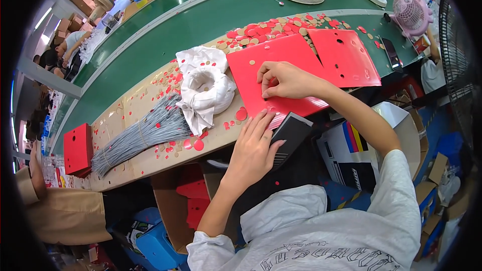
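Logging left hand [252, 151], extended on left red sheet [278, 52]; right hand [285, 80], curled, grip unclear, apparently picking; next, I'd brace firmly.

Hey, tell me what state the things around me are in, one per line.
Red sheet, lying flat
Grey wire bundle, tied
White cloth bag, open, rim rolled back
Red discs, loose and scattered
Cardboard box, open, red pieces inside
Pink fan, standing; running or not, unclear
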### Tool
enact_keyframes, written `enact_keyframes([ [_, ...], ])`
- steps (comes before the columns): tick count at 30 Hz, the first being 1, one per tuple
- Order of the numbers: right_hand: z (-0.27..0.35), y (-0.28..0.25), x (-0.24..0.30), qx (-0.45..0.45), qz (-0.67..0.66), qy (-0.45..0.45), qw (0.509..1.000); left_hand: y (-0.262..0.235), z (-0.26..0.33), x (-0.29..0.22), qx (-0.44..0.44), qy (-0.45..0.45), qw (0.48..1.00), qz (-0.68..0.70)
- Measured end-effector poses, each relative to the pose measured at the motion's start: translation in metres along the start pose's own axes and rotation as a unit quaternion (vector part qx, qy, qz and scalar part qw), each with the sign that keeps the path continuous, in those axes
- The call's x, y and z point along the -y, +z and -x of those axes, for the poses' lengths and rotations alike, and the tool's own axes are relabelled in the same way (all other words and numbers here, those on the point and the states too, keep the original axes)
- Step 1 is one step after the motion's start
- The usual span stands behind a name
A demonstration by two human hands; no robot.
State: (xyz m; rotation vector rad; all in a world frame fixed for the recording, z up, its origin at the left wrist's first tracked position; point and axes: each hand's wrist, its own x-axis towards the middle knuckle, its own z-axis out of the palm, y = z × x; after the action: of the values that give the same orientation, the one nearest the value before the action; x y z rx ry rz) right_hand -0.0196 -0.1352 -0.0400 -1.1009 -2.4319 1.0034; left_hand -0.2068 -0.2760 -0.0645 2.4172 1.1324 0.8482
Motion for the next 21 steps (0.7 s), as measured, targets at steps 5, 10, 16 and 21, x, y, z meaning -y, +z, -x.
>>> enact_keyframes([
  [5, 0.002, 0.006, -0.003, -0.041, 0.005, -0.008, 0.999, 0.002, -0.001, -0.002, -0.005, 0.001, 0.999, -0.032],
  [10, 0.009, 0.011, -0.004, -0.144, -0.024, -0.046, 0.988, 0.008, 0.002, -0.003, 0.006, -0.004, 0.998, -0.067],
  [16, 0.02, 0.012, -0.043, -0.216, 0.223, -0.125, 0.942, 0.011, 0.004, -0.006, -0.002, -0.005, 0.998, -0.069],
  [21, 0.016, 0.006, -0.059, -0.266, 0.281, -0.069, 0.92, 0.012, 0.002, -0.003, -0.009, -0.006, 0.999, -0.05],
])
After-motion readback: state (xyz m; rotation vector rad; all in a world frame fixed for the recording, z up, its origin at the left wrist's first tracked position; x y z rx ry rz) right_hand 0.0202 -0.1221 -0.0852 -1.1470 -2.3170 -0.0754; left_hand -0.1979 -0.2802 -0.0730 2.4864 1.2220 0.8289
